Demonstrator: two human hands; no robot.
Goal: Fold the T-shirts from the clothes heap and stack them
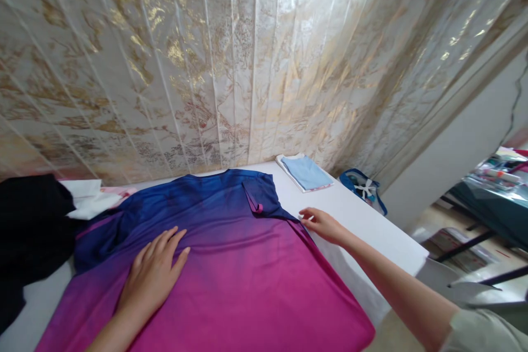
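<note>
A short-sleeved shirt (231, 280), fading from dark blue at the shoulders to magenta below, lies spread on a white table (342, 203). My left hand (154, 267) rests flat on its left part, fingers stretched out. At the shirt's right side, my right hand (322, 224) pinches the edge of the fabric just below the sleeve, pulling it into small creases. The right sleeve (262, 195) is folded inward over the shirt, with its pink trim showing.
Folded light-blue cloth (307, 172) lies on white cloth at the back. Black fabric (35, 231) and white cloth (84, 198) are at left. A clear blue-edged bag (365, 190) sits beyond the table's right edge. A patterned curtain (214, 66) hangs behind.
</note>
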